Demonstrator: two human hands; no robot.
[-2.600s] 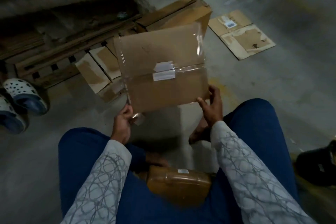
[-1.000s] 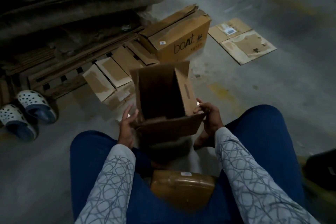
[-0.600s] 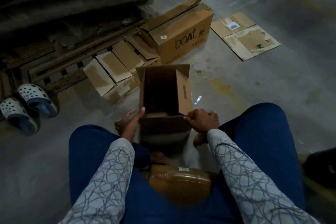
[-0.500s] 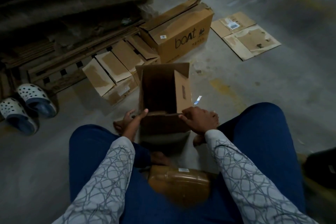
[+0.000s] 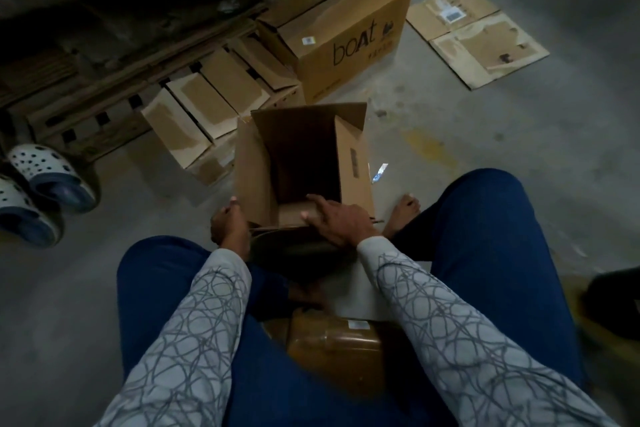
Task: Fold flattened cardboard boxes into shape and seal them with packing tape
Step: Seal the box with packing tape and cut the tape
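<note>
The box (image 5: 304, 142) sits open on the floor (image 5: 450, 135), close in. The right hand (image 5: 341, 222) has slid forward, fingers flat, pressing the near flap inward; the left hand (image 5: 228, 224) now grips its left wall.

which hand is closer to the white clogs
Left. The left hand holds the left wall of the open box, on the side toward the clogs; the right hand rests on a flap inside the box, farther right.
</note>
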